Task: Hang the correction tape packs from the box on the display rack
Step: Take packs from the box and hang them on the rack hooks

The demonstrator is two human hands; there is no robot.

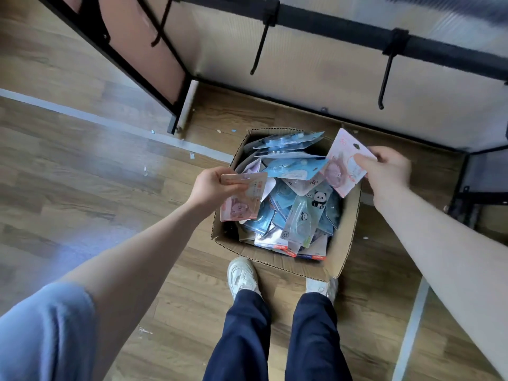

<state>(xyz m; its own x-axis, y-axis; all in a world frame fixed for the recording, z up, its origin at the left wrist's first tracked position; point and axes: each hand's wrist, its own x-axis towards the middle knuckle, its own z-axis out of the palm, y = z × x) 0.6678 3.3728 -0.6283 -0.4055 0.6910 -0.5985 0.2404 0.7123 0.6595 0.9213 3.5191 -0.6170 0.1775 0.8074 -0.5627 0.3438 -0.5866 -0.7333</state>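
Note:
An open cardboard box (346, 243) stands on the floor in front of my feet, filled with several blue, white and pink correction tape packs (297, 204). My left hand (211, 185) grips a pink pack (244, 196) over the box's left edge. My right hand (387, 171) pinches another pink pack (343, 163) above the box's right side. The display rack (343, 26) rises behind the box, and its black hooks (384, 78) stick out with nothing on them.
The rack's black frame leg (176, 111) meets the wooden floor left of the box. Another dark frame (472, 199) stands at the right. My white shoes (242, 276) touch the box's near flap. Small paper scraps lie on the floor.

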